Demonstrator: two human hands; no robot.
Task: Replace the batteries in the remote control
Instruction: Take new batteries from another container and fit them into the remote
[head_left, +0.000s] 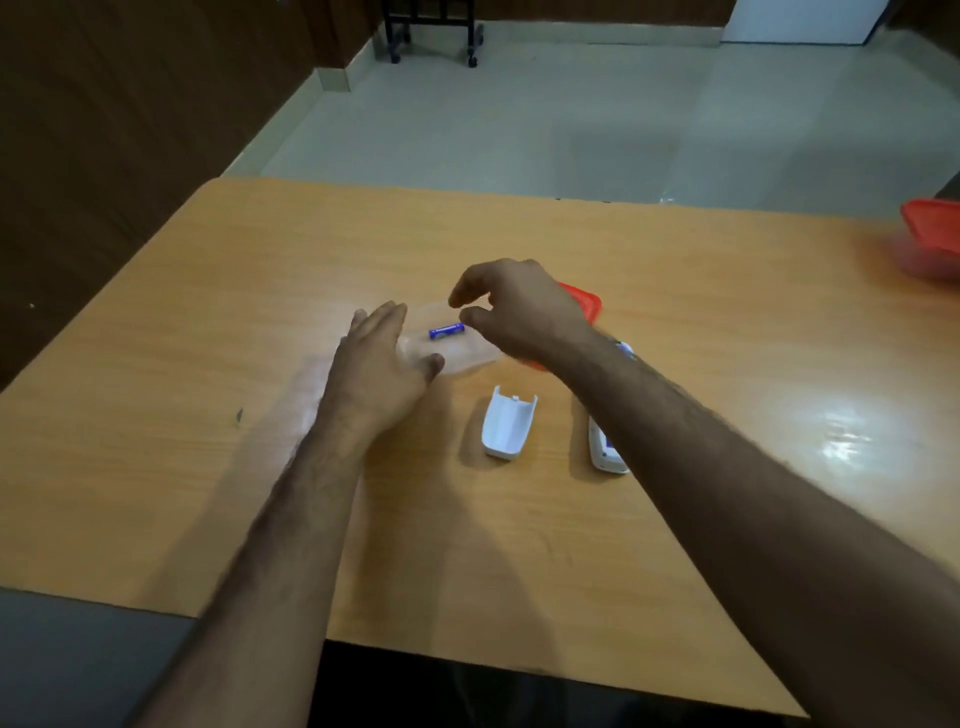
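Observation:
A blue battery (446, 330) lies inside a clear plastic container (467, 361) on the wooden table (208, 338). My right hand (519, 312) hovers just above and right of the battery, thumb and forefinger curled and apart, holding nothing. My left hand (384, 358) rests open against the container's left side. The white battery cover (508, 423) lies inner side up in front of the container. The white remote control (605, 447) lies to its right, partly hidden under my right forearm.
A red lid (584, 304) lies behind my right hand. Another red-lidded container (932, 241) stands at the table's far right edge. Beyond the table is a pale floor and a black wheeled stand (434, 31).

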